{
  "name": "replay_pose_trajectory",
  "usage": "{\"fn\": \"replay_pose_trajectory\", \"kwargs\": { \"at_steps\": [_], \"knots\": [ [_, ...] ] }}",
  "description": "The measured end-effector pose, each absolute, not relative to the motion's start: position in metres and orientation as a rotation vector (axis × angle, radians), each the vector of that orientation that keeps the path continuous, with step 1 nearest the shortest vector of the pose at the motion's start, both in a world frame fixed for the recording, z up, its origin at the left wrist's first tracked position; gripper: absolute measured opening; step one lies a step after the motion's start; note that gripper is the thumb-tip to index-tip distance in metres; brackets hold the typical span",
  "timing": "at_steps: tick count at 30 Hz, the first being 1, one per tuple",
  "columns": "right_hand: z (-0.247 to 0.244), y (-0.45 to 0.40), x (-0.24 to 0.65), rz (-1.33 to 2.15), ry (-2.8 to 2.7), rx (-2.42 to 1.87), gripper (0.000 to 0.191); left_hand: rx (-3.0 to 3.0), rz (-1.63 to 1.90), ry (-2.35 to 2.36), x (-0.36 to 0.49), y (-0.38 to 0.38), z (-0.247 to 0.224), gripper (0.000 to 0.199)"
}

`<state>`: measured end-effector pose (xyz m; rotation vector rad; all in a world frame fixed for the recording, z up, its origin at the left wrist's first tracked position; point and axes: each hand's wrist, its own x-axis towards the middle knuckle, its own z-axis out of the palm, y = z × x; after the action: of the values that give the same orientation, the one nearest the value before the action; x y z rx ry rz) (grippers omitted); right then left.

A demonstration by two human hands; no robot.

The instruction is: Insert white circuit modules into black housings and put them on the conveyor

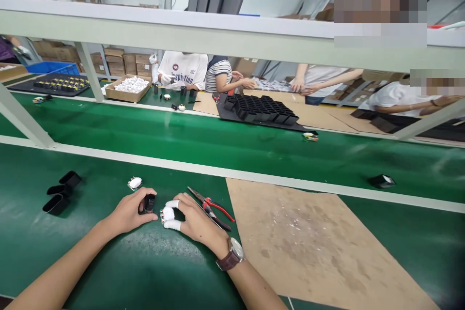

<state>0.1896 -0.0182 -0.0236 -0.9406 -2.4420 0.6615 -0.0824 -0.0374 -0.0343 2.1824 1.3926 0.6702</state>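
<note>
My left hand (132, 210) is closed around a small black plastic housing (149, 203), thumb and fingers on its sides. Facing it, my right hand (192, 218) pinches a small circuit board with a white round top (168, 214) between finger and thumb, both covered by white finger cots. A narrow gap separates the two parts. Just behind my left hand lies another white-topped circuit board (135, 183). Red-handled pliers (214, 207) lie beside my right hand. Several black housings (58, 203) stand on the green bench at the left.
A stained cardboard sheet (290, 232) covers the bench at right. Past a pale rail runs a green conveyor (189, 138) carrying a black housing (382, 181) and a circuit board (310, 136). Co-workers sit opposite, near a black housing tray (259, 109) and a box of white parts (129, 88).
</note>
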Motion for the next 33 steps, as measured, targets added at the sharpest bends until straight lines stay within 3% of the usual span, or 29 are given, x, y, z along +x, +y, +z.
{"fn": "replay_pose_trajectory", "kwargs": {
  "at_steps": [5, 11, 14, 29, 33],
  "knots": [
    [-0.030, -0.021, 0.198, 0.700, -2.405, -0.950, 0.071, 2.197, 0.665, 1.367, -0.085, -0.043, -0.036, 0.051],
    [-0.033, -0.023, 0.203, 0.707, -2.377, -0.938, 0.067, 2.203, 0.573, 1.376, -0.088, -0.048, -0.029, 0.071],
    [-0.031, -0.027, 0.200, 0.624, -2.418, -0.957, 0.070, 2.188, 0.614, 1.348, -0.092, -0.049, -0.027, 0.072],
    [-0.011, -0.035, 0.192, 0.467, -2.270, -0.939, 0.046, 2.152, 0.763, 1.242, -0.083, -0.056, -0.025, 0.072],
    [-0.003, -0.041, 0.192, 0.371, -2.238, -0.905, 0.050, 2.141, 0.693, 1.345, -0.082, -0.056, -0.025, 0.088]
  ]
}}
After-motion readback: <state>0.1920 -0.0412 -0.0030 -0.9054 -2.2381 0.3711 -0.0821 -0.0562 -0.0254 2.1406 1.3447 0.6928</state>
